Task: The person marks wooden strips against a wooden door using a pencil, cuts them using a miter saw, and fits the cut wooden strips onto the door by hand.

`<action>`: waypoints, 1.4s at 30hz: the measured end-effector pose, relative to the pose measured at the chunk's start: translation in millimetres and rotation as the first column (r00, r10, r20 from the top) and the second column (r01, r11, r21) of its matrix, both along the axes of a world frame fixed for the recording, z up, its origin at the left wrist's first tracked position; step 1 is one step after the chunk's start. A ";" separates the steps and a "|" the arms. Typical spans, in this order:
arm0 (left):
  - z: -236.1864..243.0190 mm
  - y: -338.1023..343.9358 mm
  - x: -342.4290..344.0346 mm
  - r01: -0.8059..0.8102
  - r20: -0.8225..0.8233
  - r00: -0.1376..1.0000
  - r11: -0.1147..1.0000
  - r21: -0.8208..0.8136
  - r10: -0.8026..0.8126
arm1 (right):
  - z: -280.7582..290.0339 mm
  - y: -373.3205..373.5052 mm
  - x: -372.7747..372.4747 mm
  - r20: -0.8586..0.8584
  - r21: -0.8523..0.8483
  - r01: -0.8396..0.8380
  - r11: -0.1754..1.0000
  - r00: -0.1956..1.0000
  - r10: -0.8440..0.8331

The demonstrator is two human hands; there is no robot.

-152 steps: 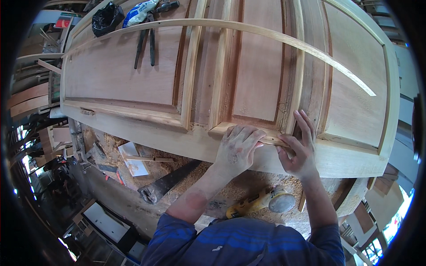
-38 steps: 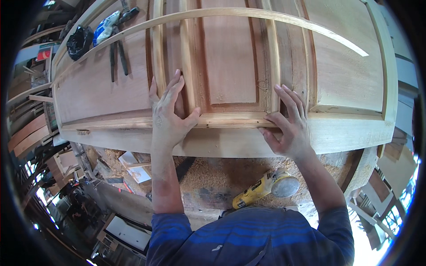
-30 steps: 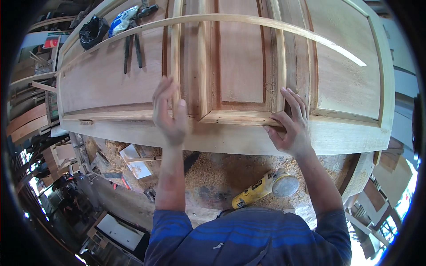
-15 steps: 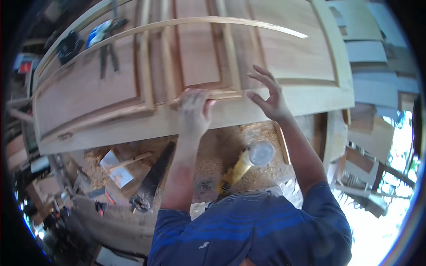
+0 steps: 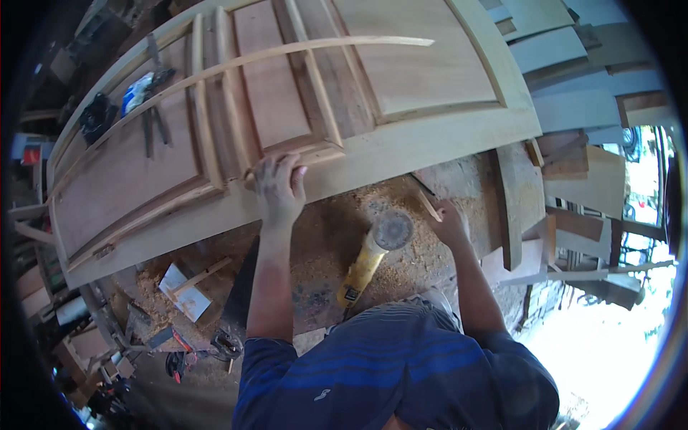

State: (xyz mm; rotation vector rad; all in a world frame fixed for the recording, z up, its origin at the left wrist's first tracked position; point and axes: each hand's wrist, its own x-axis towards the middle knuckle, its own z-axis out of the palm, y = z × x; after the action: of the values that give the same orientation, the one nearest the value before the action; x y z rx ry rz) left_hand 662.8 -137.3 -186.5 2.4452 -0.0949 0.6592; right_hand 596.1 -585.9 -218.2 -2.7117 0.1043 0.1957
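Note:
A panelled wooden door (image 5: 423,150) lies flat across the bench. My left hand (image 5: 278,192) is at its near rail, fingers curled over a short moulding strip (image 5: 319,155) along the bottom of the middle panel. My right hand (image 5: 453,225) is off the door, over the sawdust-strewn bench, its fingers closed round a short thin wood strip (image 5: 428,206) that points up and left. Between my forearms lies a yellow power tool (image 5: 362,269) with a round grey disc (image 5: 393,229) at its head.
A long thin batten (image 5: 287,49) spans the door. A blue-and-white packet (image 5: 137,93), dark tools and a black bag (image 5: 98,118) rest at its far left. A dark saw-like blade (image 5: 240,290) and a white board (image 5: 184,292) lie near my left arm. Boards (image 5: 580,107) are stacked at right.
My right hand has dropped from above the door to the bench and taken hold of the thin wood strip. My left hand stays at the moulding; the view has shifted.

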 end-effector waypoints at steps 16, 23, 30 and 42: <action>20.5 70.4 -103.0 -0.439 -0.100 0.884 0.884 0.160 0.457 | 90.5 249.1 75.4 -0.120 0.498 -0.028 0.867 0.988 0.100; 53.4 -0.5 -129.7 -0.072 -0.376 0.926 0.975 -0.211 -0.013 | 54.5 301.2 61.7 -0.096 0.566 0.059 0.823 0.995 -0.005; 29.8 -26.4 -143.4 -0.022 -0.455 0.881 0.952 -0.306 -0.125 | 64.9 273.8 55.3 -0.179 0.724 0.065 0.687 0.979 0.096; 52.7 -54.2 -129.5 -0.234 -0.277 0.823 0.148 -0.961 -0.497 | 112.3 160.7 58.0 -0.097 0.825 -0.064 0.561 0.963 0.252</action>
State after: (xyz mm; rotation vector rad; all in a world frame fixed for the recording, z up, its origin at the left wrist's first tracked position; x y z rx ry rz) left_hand 533.4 -191.5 -133.8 1.1014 0.2834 -0.1920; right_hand 654.0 -425.1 -105.9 -1.7366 -0.1515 0.4543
